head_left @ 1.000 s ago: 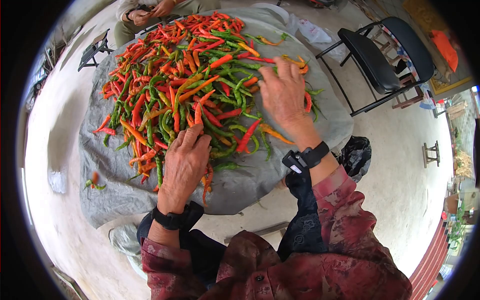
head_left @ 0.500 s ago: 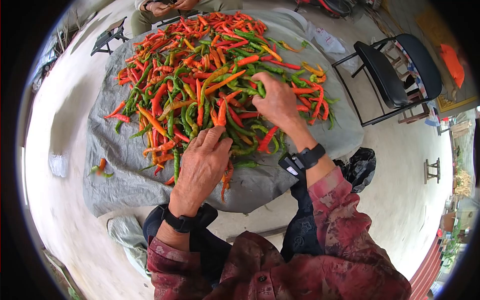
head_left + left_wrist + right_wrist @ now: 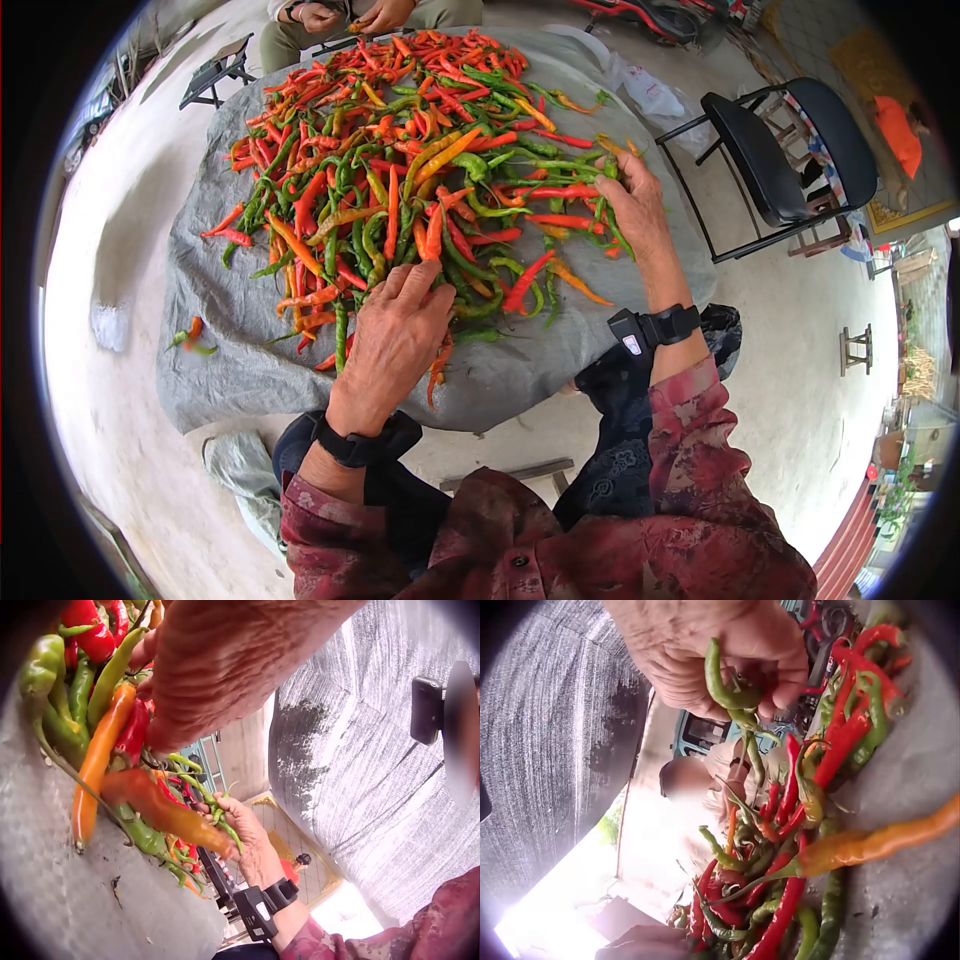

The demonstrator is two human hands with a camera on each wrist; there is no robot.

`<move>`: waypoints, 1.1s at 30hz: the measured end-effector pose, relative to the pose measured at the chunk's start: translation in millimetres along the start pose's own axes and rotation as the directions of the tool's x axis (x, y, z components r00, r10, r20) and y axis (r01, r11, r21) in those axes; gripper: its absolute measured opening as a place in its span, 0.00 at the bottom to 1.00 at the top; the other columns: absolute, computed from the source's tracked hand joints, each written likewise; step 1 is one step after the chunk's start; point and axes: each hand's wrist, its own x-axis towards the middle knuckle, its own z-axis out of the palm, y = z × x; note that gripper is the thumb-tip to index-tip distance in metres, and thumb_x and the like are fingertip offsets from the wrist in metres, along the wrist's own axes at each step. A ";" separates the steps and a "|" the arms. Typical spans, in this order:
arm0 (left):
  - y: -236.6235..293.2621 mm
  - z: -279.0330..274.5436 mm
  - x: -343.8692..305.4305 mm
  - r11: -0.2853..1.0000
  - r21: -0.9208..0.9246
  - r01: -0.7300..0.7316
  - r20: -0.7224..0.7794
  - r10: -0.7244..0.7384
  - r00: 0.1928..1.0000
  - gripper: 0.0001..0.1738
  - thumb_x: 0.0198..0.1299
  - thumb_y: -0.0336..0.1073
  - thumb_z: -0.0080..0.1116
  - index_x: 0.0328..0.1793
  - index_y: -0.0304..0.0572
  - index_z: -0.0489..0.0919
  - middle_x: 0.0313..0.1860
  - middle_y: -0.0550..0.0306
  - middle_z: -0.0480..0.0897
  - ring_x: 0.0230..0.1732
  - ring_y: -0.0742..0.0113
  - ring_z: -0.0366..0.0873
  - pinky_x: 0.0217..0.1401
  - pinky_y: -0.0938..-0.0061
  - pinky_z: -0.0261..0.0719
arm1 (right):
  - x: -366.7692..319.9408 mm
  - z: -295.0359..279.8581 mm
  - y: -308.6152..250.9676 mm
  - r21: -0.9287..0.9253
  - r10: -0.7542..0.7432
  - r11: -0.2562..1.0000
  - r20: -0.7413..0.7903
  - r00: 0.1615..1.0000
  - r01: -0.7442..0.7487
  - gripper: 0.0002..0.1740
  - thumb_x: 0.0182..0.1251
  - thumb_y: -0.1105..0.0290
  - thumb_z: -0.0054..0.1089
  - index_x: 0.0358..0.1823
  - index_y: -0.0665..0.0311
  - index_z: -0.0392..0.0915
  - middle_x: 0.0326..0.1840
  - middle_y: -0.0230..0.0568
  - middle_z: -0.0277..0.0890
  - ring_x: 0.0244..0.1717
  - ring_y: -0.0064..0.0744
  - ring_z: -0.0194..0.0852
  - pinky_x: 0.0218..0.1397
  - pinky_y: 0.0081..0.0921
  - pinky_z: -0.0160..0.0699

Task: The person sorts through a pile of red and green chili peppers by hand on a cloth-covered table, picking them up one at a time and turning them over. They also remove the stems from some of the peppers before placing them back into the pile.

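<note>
Red, orange and green chili peppers (image 3: 330, 190) lie in a broad heap on a grey cloth (image 3: 230, 350) spread over a table. At the heap's near edge my left hand (image 3: 395, 325) rests with loosely bent fingers, right by an orange-red chili (image 3: 434, 235). Its fingertips sit beside a green chili (image 3: 112, 679) in the left wrist view. My right hand (image 3: 640, 210), at the heap's right side, holds several green chilies (image 3: 724, 682) in its curled fingers. One lies across the fingers and others hang below them in the right wrist view.
Another person's hands (image 3: 385, 15) are at the table's far side. A black folding chair (image 3: 750, 150) stands at the right, with a plastic bag (image 3: 650, 92) near it. A few loose chilies (image 3: 193, 335) lie apart at the left. A dark stool (image 3: 218, 72) is at the far left.
My right hand drew back toward me with green chilies, then moved out to the right over the heap's edge. My left hand has stayed at the near edge. The view shifted slightly.
</note>
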 end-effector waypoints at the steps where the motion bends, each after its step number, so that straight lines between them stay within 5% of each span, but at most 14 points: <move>1: 1.2 -1.5 1.1 1.000 0.006 -0.005 0.012 0.005 1.000 0.14 0.49 0.27 0.64 0.44 0.37 0.79 0.53 0.50 0.75 0.54 0.52 0.75 0.57 0.64 0.76 | -0.2 -4.7 3.8 -0.017 0.000 1.000 0.034 0.999 0.001 0.18 0.57 0.67 0.60 0.47 0.69 0.77 0.35 0.35 0.77 0.34 0.22 0.71 0.40 0.24 0.71; 6: 5.2 3.0 3.8 0.999 0.028 -0.023 0.000 0.023 1.000 0.14 0.48 0.27 0.64 0.43 0.37 0.80 0.53 0.51 0.75 0.54 0.52 0.75 0.56 0.63 0.77 | -3.9 -23.5 16.0 -0.247 0.064 0.968 0.101 0.993 -0.037 0.15 0.59 0.72 0.58 0.47 0.69 0.76 0.34 0.32 0.75 0.34 0.19 0.68 0.39 0.21 0.68; 9: 6.7 2.9 6.5 0.997 0.064 -0.036 0.029 0.034 0.999 0.13 0.48 0.27 0.64 0.43 0.37 0.80 0.53 0.51 0.75 0.53 0.52 0.75 0.55 0.62 0.77 | -1.7 -29.7 24.3 -0.471 -0.028 0.880 0.070 0.997 0.058 0.15 0.58 0.71 0.59 0.47 0.69 0.76 0.34 0.39 0.77 0.33 0.25 0.72 0.39 0.23 0.72; 11: 6.8 4.5 8.3 0.997 0.063 -0.039 0.018 0.038 0.999 0.13 0.47 0.27 0.64 0.42 0.37 0.80 0.52 0.51 0.75 0.53 0.52 0.75 0.54 0.62 0.77 | -7.7 -25.0 22.4 -0.641 -0.224 0.749 -0.010 0.975 0.165 0.16 0.58 0.70 0.61 0.48 0.69 0.76 0.38 0.45 0.79 0.33 0.36 0.77 0.41 0.29 0.76; 14: 8.3 6.6 8.9 0.997 0.066 -0.039 0.002 0.039 0.999 0.13 0.47 0.27 0.64 0.42 0.37 0.80 0.52 0.51 0.75 0.52 0.52 0.75 0.54 0.62 0.77 | -8.4 -14.0 10.9 -0.522 -0.213 0.834 -0.007 0.977 0.178 0.16 0.58 0.69 0.63 0.47 0.65 0.76 0.41 0.48 0.76 0.40 0.47 0.77 0.46 0.38 0.76; 18: 6.1 8.7 8.1 0.998 0.048 -0.044 -0.014 0.045 0.999 0.14 0.46 0.26 0.63 0.42 0.37 0.80 0.52 0.51 0.76 0.52 0.52 0.75 0.54 0.62 0.77 | -8.6 12.9 2.4 -0.482 -0.300 0.827 0.053 0.952 0.288 0.16 0.60 0.72 0.60 0.50 0.64 0.75 0.43 0.48 0.75 0.45 0.48 0.75 0.50 0.39 0.75; 21: 5.2 9.1 6.8 0.998 0.037 -0.043 -0.020 0.044 0.999 0.14 0.45 0.26 0.63 0.42 0.37 0.80 0.52 0.51 0.76 0.52 0.53 0.75 0.54 0.63 0.77 | -8.1 29.8 1.7 -0.639 -0.427 0.651 0.137 0.894 0.409 0.17 0.62 0.73 0.57 0.53 0.64 0.75 0.47 0.48 0.75 0.50 0.48 0.73 0.54 0.40 0.74; 23: 4.4 10.2 4.7 0.999 0.039 -0.033 -0.018 0.034 0.999 0.15 0.45 0.26 0.63 0.42 0.36 0.80 0.52 0.51 0.76 0.52 0.53 0.75 0.54 0.63 0.77 | 1.1 40.0 13.0 -0.604 -0.367 0.651 0.280 0.887 0.460 0.20 0.63 0.76 0.54 0.57 0.64 0.73 0.56 0.49 0.71 0.58 0.50 0.69 0.59 0.41 0.71; 31: 1.2 7.4 -0.7 0.999 0.008 -0.049 -0.021 0.049 0.999 0.17 0.41 0.24 0.62 0.42 0.36 0.80 0.52 0.49 0.75 0.53 0.52 0.75 0.57 0.63 0.76 | 6.4 62.7 -5.8 -0.730 -0.146 0.604 0.292 0.945 0.319 0.17 0.64 0.70 0.57 0.54 0.65 0.75 0.48 0.50 0.77 0.52 0.52 0.75 0.52 0.46 0.76; 33: 0.6 8.1 -0.4 0.998 -0.002 -0.062 -0.015 0.062 0.998 0.17 0.40 0.24 0.62 0.42 0.36 0.80 0.52 0.49 0.75 0.52 0.52 0.75 0.56 0.63 0.77 | 3.7 66.3 -12.7 -0.772 -0.013 0.555 0.366 0.931 0.311 0.10 0.64 0.68 0.58 0.41 0.68 0.76 0.41 0.52 0.78 0.46 0.53 0.77 0.45 0.46 0.78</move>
